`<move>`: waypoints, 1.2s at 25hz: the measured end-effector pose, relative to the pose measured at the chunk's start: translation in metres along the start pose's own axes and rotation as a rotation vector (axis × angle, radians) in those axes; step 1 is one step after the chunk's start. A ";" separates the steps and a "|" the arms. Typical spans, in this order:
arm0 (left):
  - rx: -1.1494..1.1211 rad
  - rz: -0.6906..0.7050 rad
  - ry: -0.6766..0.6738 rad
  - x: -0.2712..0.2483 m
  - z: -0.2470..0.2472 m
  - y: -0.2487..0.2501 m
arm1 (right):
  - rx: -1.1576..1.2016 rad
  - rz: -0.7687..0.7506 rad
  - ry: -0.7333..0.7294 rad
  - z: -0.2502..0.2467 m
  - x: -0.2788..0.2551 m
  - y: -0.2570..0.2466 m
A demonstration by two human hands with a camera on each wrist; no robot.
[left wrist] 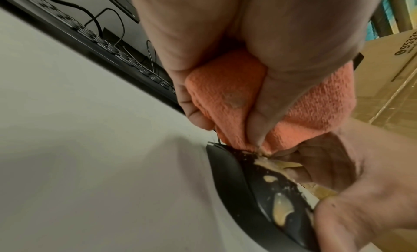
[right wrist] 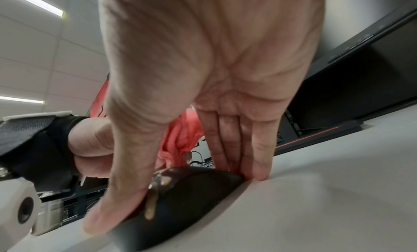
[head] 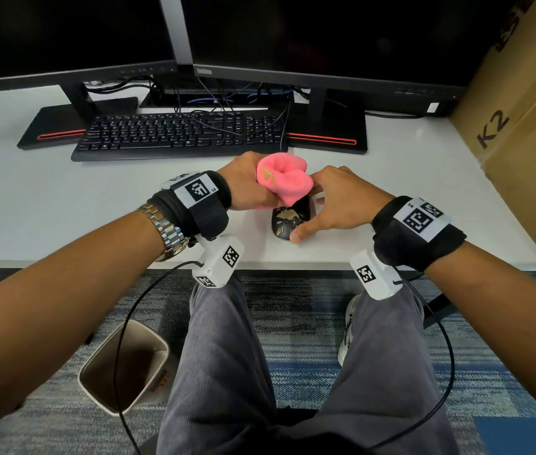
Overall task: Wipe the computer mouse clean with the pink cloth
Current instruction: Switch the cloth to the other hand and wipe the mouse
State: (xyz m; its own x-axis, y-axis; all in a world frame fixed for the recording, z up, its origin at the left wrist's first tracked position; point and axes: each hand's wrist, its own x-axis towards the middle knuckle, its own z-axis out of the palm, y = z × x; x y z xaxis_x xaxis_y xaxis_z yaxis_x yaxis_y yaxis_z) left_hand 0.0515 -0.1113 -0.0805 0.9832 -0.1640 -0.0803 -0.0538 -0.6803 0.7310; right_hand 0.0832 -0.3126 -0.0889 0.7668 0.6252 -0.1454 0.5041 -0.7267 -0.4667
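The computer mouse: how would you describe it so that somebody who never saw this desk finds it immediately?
Start at the black keyboard below the two monitors, then come toward the near edge of the white desk. The computer mouse lies there between the left hand, which grips a pink cloth, and the right hand holding its sides. It is the only small black thing smeared with yellowish patches.

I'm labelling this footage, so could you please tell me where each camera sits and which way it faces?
Head: worn on the head, looking forward and down at the desk; both forearms, hands and legs show.
Left wrist: under the left hand, looking along it at the pink cloth it grips.
Right wrist: under the right hand, looking along its palm; thumb and fingers hold the mouse.
All views share the smeared mouse and cloth.
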 end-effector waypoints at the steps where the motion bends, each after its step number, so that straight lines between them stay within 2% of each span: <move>1: 0.006 -0.003 -0.008 0.000 0.000 -0.001 | 0.004 -0.003 0.001 0.000 -0.001 0.000; 5: 0.002 -0.017 -0.011 0.001 -0.003 -0.004 | 0.013 -0.015 0.001 -0.001 -0.003 -0.002; 11: -0.210 -0.019 0.130 0.002 0.000 -0.009 | 0.016 -0.021 0.007 0.000 0.000 0.001; 25: -0.173 -0.040 0.047 -0.014 0.003 -0.009 | -0.013 -0.047 -0.016 -0.002 -0.001 -0.002; 30: -0.187 -0.034 0.138 -0.009 0.000 -0.002 | 0.002 -0.029 0.002 -0.001 0.000 0.000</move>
State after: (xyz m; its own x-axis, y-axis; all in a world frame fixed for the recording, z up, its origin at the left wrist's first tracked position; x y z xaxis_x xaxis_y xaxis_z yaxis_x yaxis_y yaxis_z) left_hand 0.0429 -0.1085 -0.0813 0.9991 -0.0355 -0.0235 0.0007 -0.5376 0.8432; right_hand 0.0830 -0.3129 -0.0878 0.7530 0.6451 -0.1298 0.5250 -0.7079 -0.4725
